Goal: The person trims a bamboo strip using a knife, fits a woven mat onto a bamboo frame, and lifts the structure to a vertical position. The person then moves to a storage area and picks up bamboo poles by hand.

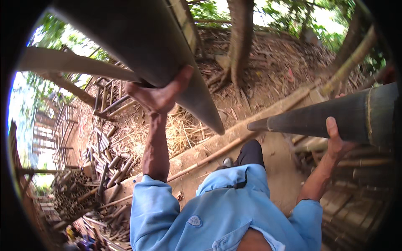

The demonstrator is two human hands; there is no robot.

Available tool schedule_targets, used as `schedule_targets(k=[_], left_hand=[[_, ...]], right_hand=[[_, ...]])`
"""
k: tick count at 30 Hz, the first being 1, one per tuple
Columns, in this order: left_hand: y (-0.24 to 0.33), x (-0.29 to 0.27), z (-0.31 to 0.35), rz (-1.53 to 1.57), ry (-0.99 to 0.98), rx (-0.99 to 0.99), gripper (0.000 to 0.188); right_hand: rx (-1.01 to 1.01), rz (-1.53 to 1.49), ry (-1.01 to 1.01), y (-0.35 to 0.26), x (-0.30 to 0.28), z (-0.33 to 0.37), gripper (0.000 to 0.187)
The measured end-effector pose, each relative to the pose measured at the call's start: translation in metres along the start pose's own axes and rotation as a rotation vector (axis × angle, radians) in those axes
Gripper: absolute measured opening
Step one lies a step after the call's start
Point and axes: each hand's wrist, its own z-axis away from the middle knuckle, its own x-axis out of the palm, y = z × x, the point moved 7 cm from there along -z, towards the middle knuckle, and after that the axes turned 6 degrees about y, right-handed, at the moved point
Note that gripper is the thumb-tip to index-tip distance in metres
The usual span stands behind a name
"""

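Note:
Two thick dark bamboo poles rise close to me, one on each side. My left hand [161,94] is raised and closed against the left bamboo pole [155,46], its thumb lying across the near side. This pole runs from the upper left down to a narrow end near the middle. A flat grey-brown length [79,62] meets the left hand from the left; whether the hand touches it I cannot tell. My right hand [338,140] grips the right bamboo pole [318,115], thumb in front and fingertips showing beyond. A pale ring marks a joint on that pole.
Cut bamboo pieces [75,194] lie stacked at the left, beside loose straw [171,134]. A long thin pole [209,157] crosses the dirt ground before me. Split bamboo [356,188] lies at the right. A tree trunk [240,42] stands ahead.

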Motion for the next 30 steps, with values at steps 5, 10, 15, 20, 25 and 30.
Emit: schedule_targets(k=[5, 10, 15, 20, 25, 30], left_hand=[[-0.028, -0.036, -0.012, -0.067, 0.029, -0.049, 0.047], [-0.055, -0.069, -0.025, -0.332, 0.114, -0.059, 0.050], [-0.082, -0.104, -0.037, -0.563, 0.274, -0.086, 0.059], [-0.106, -0.113, -0.060, -0.443, 0.479, -0.042, 0.055], [-0.129, -0.115, -0.089, -0.541, 0.513, 0.049, 0.047], [-0.157, -0.118, -0.109, -0.388, 0.551, 0.036, 0.049]], right_hand=[[-0.002, -0.151, -0.156, 0.022, 0.085, -0.019, 0.078], [0.043, -0.310, -0.315, 0.070, 0.135, -0.039, 0.083], [0.047, -0.416, -0.402, 0.115, 0.197, -0.064, 0.085], [0.139, -0.432, -0.435, 0.161, 0.260, -0.087, 0.086], [0.140, -0.464, -0.506, 0.194, 0.311, -0.120, 0.087], [0.134, -0.473, -0.489, 0.213, 0.362, -0.128, 0.081]])
